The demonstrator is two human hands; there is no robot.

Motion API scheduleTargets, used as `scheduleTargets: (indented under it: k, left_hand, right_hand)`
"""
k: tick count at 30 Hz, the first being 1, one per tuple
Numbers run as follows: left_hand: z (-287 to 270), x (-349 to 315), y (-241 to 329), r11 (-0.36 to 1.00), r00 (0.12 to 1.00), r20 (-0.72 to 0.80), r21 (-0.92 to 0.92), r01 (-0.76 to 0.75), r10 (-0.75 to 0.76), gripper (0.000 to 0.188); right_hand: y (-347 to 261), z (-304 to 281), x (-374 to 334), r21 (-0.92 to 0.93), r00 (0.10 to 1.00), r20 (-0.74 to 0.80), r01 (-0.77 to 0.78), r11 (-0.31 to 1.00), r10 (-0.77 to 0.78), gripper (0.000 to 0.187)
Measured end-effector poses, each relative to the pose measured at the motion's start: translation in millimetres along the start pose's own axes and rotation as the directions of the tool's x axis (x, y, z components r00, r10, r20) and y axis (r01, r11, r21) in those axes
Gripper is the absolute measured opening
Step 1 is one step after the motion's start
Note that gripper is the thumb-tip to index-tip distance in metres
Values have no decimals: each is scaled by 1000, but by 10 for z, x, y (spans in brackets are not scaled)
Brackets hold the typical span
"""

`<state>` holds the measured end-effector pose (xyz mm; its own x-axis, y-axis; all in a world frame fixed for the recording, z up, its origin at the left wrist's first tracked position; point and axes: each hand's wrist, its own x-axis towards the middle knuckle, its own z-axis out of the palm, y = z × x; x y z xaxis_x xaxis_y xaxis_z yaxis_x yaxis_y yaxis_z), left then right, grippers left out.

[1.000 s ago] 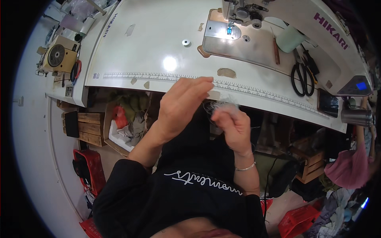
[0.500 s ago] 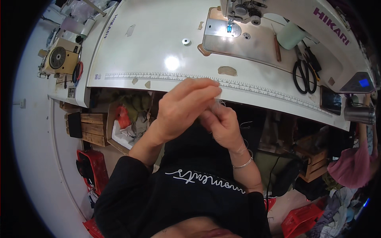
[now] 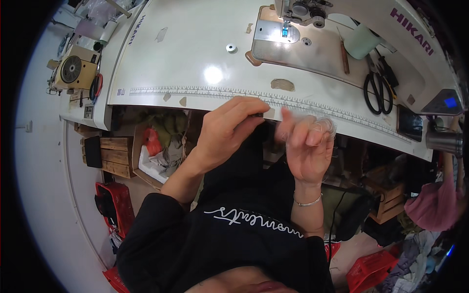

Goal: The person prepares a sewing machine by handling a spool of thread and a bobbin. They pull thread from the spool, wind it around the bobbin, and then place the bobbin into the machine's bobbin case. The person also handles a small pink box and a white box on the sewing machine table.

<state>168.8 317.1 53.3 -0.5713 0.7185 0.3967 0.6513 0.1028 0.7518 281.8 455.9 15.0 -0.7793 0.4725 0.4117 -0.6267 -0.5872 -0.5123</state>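
White tabletop [image 3: 181,63] is stretching beyond a left hand [image 3: 225,128] and a right hand [image 3: 310,158], with pale thread [image 3: 328,128] looping about the latter's fingers.

At far left a beige machine [image 3: 78,71] is standing, with a wooden crate [image 3: 116,156] and a cardboard box [image 3: 138,141] sitting lower down. The left hand is hovering by the table's front edge, fingers lying together; something small and dark is showing near the fingertips, but I cannot tell whether they are clamping it. Farther back, a small round spool [image 3: 231,48] is resting. The right hand, partly blurring, is curling its fingers beneath the tangled thread, well apart from the left; its grip I cannot tell. Rightmost, a pale green cone [image 3: 360,42], black-handled scissors [image 3: 374,93] and a metal cup [image 3: 443,141] are standing or lying.
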Motion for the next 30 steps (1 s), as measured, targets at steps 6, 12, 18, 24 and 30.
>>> scheduleTargets:
  k: [6, 12, 18, 24, 30]
  left_hand:
    - [-40, 35, -97, 969, 984, -113, 223, -109, 137, 26]
    - [-669, 96, -485, 778, 891, -376, 626, 44, 253, 27]
    - [-1218, 49, -635, 664, 850, -436, 734, 146, 295, 24]
    - [-568, -34, -365, 846, 933, -307, 533, 5, 188, 29]
    - [-124, -14, -68, 923, 954, -152, 328, -199, 260, 27]
  right_hand:
    - [-68, -1, -209, -200, 980, -84, -193, 961, 179, 25]
    - [-508, -770, -854, -919, 991, -114, -80, -385, 68, 13]
    - [-1122, -2494, -2623, -193, 800, -487, -489, -850, -350, 17]
    - [-728, -1313, -1235, -699, 885, -430, -450, -555, -175, 21]
    - [-187, 24, -276, -814, 989, -150, -115, 569, -15, 32]
